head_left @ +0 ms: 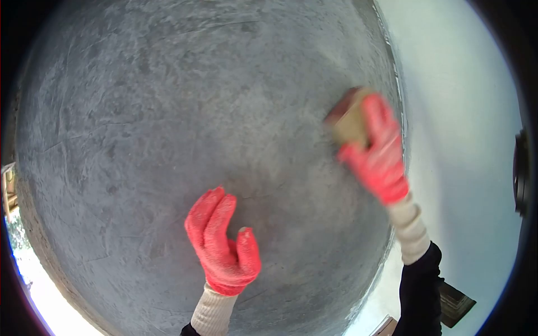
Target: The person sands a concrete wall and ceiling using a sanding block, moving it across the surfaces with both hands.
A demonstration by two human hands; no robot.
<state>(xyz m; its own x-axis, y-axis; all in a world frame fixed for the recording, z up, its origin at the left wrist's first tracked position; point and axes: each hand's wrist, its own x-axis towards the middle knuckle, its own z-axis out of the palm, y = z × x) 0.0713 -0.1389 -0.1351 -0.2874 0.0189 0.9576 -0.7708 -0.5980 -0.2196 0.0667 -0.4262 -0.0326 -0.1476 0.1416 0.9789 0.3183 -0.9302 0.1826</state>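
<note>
My right hand (381, 151), in a red-coated glove with a pale knitted cuff, grips a tan block (351, 124) with a dark reddish side. The block is against the grey, mottled surface (140, 140), near its right edge, and is slightly blurred. My left hand (224, 246), in a matching red glove, is raised in front of the lower middle of the grey surface. Its fingers are apart and slightly curled, with nothing in them.
A pale wall (459, 112) borders the grey surface on the right. A dark object (521, 173) is at the far right, and a dark brown piece (455, 304) lies at lower right. Bright light shows at lower left beyond the rough edge.
</note>
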